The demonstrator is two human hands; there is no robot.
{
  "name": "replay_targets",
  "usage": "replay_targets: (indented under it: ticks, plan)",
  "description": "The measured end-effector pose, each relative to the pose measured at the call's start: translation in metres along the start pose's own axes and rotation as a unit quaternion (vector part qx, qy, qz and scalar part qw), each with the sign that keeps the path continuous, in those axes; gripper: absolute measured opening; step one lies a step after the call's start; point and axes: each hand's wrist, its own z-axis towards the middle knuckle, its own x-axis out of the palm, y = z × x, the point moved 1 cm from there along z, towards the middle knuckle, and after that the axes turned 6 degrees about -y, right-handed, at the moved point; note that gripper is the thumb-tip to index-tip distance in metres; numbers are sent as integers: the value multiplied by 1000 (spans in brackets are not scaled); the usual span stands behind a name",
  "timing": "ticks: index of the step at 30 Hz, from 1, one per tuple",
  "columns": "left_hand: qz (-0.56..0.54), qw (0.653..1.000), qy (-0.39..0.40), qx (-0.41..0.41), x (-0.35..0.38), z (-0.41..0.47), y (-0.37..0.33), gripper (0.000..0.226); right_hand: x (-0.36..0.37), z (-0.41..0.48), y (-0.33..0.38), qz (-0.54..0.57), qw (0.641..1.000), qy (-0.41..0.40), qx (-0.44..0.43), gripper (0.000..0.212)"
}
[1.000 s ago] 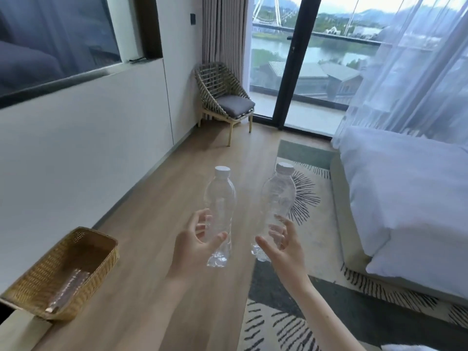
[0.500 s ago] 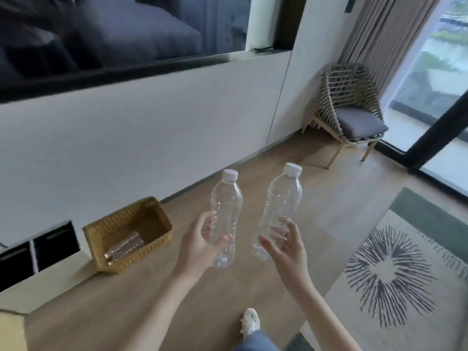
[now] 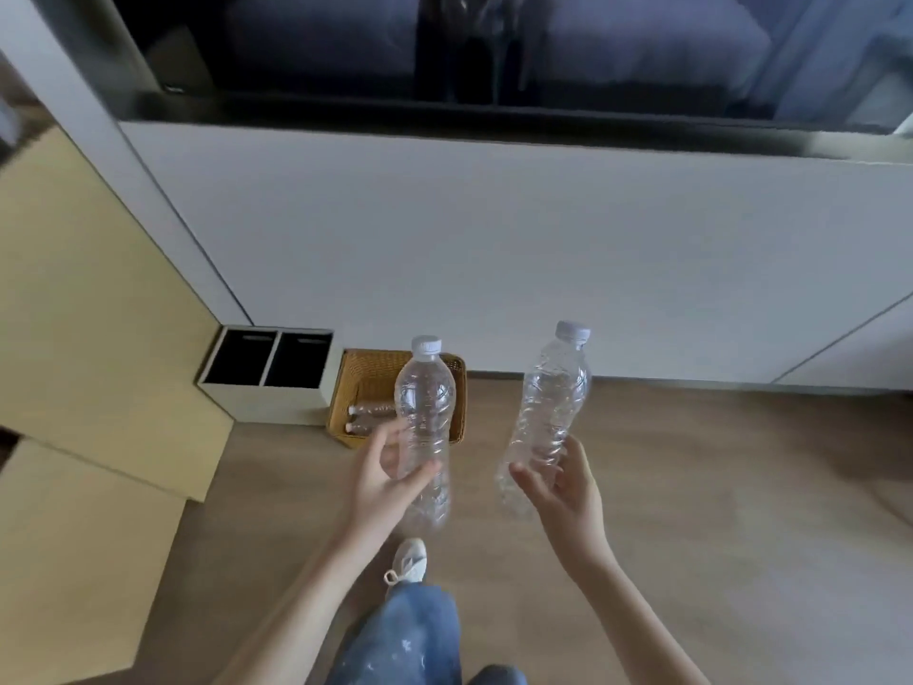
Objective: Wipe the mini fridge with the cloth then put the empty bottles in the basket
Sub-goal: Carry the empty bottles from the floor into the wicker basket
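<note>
Plastic this thin crumples and slips: the left hand [image 3: 380, 487] wraps one clear, ribbed, white-capped bottle [image 3: 425, 402], the right hand [image 3: 568, 491] its twin [image 3: 551, 402], both roughly upright. Best lowered lengthwise into the rectangular tan wicker basket [image 3: 352, 383] on the floor [image 3: 691, 462] ahead, beside bottles [image 3: 370, 417] already lying there.

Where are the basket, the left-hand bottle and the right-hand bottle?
basket [image 3: 363, 383]: head view, on its inner wicker wall, left side.
left-hand bottle [image 3: 425, 402]: head view, on the clear body below the shoulder.
right-hand bottle [image 3: 553, 398]: head view, on the middle of the clear body.
</note>
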Motion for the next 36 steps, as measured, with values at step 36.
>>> replay_targets:
  ticks: [36]
  plan:
    - [-154, 808, -508, -255, 52, 384, 62, 37, 361, 490, 74, -249, 775, 557, -166, 64]
